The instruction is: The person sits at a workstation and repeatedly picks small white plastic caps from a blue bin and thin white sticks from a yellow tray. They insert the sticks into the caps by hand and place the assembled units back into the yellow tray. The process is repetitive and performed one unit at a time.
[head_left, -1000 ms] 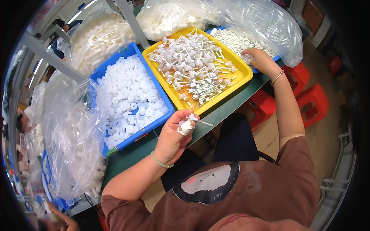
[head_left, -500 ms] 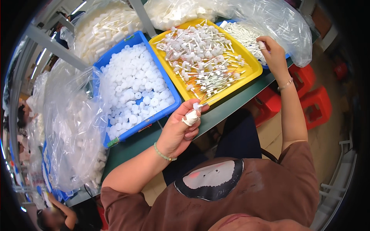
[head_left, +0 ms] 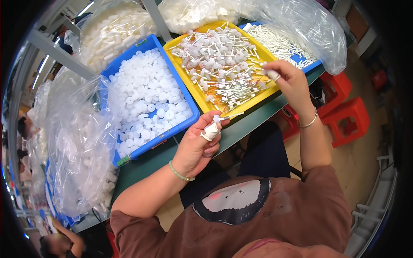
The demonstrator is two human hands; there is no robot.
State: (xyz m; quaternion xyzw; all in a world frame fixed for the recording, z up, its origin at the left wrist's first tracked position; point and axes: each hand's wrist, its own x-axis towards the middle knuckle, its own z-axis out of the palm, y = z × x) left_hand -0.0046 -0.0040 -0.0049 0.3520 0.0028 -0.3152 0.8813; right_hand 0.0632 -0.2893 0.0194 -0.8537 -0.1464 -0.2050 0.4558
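My left hand [head_left: 195,144], its thumb wrapped in white tape, pinches a small white plastic piece with a thin white stem [head_left: 230,116] just off the near edge of the yellow tray [head_left: 251,101]. That tray holds a heap of similar stemmed white pieces [head_left: 219,51] with fine orange wires. Over the tray's right side is my right hand [head_left: 293,88], white tape on one finger, thumb and fingertips pressed together. Whatever lies between those fingertips is too small to make out.
Left of the yellow tray, a blue bin [head_left: 159,139] holds loose white round pieces. A blue tray [head_left: 313,66] with short white tubes stands at the right. Clear bags [head_left: 81,159] crowd the left and back. Red stools [head_left: 346,122] stand on the floor at right.
My right hand has moved left and nearer, from the tray of white tubes to the yellow tray's right side. My left hand stays nearly in place, still pinching the stemmed piece.
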